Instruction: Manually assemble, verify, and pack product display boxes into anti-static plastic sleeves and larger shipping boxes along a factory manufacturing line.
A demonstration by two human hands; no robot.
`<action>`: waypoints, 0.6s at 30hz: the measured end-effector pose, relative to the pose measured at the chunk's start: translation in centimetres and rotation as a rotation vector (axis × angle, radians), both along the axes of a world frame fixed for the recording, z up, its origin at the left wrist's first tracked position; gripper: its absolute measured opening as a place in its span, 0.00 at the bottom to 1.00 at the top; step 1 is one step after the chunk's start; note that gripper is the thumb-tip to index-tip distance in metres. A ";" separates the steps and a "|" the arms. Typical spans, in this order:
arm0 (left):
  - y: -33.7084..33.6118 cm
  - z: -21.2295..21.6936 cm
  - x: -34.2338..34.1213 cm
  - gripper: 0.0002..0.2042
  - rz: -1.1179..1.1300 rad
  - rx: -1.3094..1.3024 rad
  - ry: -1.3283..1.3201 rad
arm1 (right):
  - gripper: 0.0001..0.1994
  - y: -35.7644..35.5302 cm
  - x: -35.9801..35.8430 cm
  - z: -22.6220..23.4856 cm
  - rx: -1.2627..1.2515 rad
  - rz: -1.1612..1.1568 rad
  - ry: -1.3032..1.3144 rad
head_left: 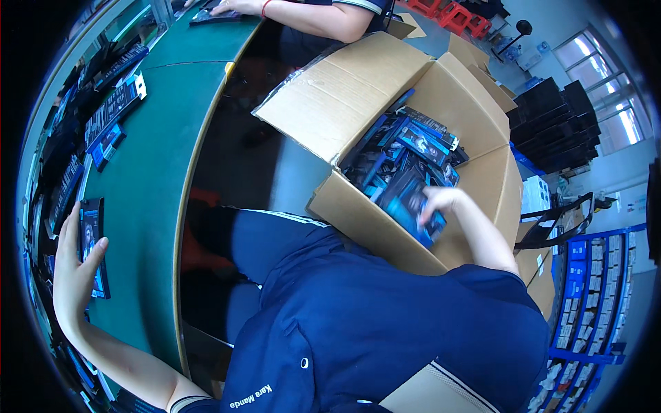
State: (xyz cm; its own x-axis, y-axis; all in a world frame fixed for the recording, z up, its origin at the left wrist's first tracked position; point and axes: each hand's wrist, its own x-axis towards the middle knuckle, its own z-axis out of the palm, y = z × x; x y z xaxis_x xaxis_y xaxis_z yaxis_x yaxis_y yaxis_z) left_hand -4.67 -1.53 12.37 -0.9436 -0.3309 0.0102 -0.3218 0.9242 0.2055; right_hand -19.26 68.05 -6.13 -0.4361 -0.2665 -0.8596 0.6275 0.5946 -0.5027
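On the left, my left hand (74, 265) is at a slim black and blue retail box (93, 219) on the green table. Its fingers lie along the box's far-left side and the thumb crosses its face. To the right, my right hand (443, 199) is inside a large open cardboard carton (392, 237), gripping a black and blue box (403, 199) that is smeared by motion. Beneath and behind it, several similar boxes (423, 143) lie in a loose heap, tilted at different angles. The right fingertips partly cover the held box.
More slim boxes (113, 110) line the left side of the green table (155, 165). Another person's hand (234, 7) works at the table's far end. Black stacked trays (558, 127) and a blue rack of small bins (592, 296) stand right. Red stools (454, 15) are behind.
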 end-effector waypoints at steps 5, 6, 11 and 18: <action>0.8 0.5 0.0 0.35 0.026 0.008 -0.020 | 0.18 -5.4 -5.1 0.3 -0.437 -0.778 0.097; 1.1 0.6 0.9 0.35 0.068 -0.007 -0.013 | 0.20 -7.8 -5.4 0.6 -0.380 -0.838 0.083; 1.9 0.6 -0.2 0.35 0.052 -0.015 -0.027 | 0.28 -12.1 -5.0 -5.8 -0.006 -0.700 0.198; 3.2 1.2 -0.4 0.37 0.114 -0.023 -0.076 | 0.28 -9.2 -5.5 -3.8 0.116 -0.507 -0.097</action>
State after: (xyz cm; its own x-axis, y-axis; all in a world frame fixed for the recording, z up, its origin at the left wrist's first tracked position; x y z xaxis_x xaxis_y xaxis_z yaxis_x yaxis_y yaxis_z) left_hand -5.08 1.66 13.54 -0.8980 -0.4369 -0.0511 -0.4393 0.8848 0.1554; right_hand -24.76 58.89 -9.95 -0.4026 0.0567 -0.9136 0.8910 0.2531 -0.3769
